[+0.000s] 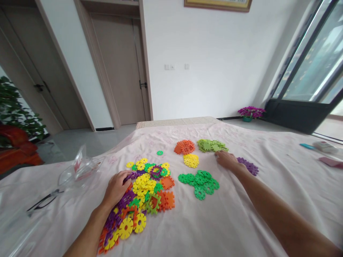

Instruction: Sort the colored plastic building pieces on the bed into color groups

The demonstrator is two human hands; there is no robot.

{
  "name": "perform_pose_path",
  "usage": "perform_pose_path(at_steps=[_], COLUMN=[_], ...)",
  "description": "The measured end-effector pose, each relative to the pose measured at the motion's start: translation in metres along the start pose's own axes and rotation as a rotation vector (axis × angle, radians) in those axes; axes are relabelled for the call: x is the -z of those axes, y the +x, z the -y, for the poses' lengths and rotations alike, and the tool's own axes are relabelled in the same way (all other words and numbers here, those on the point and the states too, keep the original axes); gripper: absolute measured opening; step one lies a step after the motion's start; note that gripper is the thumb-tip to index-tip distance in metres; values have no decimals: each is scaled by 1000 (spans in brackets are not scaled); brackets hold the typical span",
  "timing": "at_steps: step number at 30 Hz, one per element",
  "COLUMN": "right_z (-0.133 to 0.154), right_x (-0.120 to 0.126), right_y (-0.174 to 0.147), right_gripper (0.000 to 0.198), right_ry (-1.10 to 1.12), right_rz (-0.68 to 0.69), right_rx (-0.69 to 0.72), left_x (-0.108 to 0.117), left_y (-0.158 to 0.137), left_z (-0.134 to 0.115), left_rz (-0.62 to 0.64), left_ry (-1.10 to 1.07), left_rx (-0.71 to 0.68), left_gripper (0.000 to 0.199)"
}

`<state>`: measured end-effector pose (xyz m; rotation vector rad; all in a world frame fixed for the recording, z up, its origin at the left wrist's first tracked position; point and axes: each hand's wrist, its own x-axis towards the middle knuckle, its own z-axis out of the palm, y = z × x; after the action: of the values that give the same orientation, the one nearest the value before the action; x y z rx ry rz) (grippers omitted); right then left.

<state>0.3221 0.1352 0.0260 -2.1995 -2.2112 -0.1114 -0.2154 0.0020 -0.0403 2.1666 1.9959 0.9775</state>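
At the left edge of a mixed pile of plastic interlocking pieces [143, 185], my left hand [117, 185] rests with thumb and fingers apart, touching purple pieces [125, 200]. Yellow, green, orange and purple shapes overlap in this pile. My right hand [227, 159] is palm down at the near edge of a heap of light green square pieces [211, 145]. Its fingers are bent together and their tips are hidden. Beside its wrist lie purple pieces [248, 166]. To its left are orange pieces [184, 146], yellow discs [191, 161] and green discs [202, 182].
One green disc [160, 152] lies apart on the pink cloth [171, 235]. Clear plastic packaging [83, 166] and eyeglasses [44, 201] are at left. A blue item [307, 146] and a pink item [331, 162] lie at far right.
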Motion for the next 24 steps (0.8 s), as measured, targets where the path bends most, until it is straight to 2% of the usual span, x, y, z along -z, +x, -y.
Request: perform_pose_path(at_steps=[6, 9, 12, 16, 21, 24], right_z=[24, 52, 89, 148, 211, 233], right_x=[-4, 5, 14, 18, 13, 12], right_y=[-8, -15, -26, -50, -77, -82], right_gripper=[48, 44, 38, 34, 39, 40], right_ry=[28, 173, 367, 557, 532, 444], right_rz=[-156, -129, -99, -115, -132, -122], right_rx=[-6, 70, 218, 518, 738, 786], left_x=[0, 0, 0, 1, 5, 6], left_y=[1, 1, 1, 1, 1, 1], left_z=[1, 1, 0, -3, -8, -10], left_rz=[-1, 0, 1, -5, 8, 9], left_ry=[-26, -45, -65, -103, -114, -95], left_rx=[-2, 0, -7, 3, 16, 24], left_gripper=[30, 31, 32, 34, 36, 35])
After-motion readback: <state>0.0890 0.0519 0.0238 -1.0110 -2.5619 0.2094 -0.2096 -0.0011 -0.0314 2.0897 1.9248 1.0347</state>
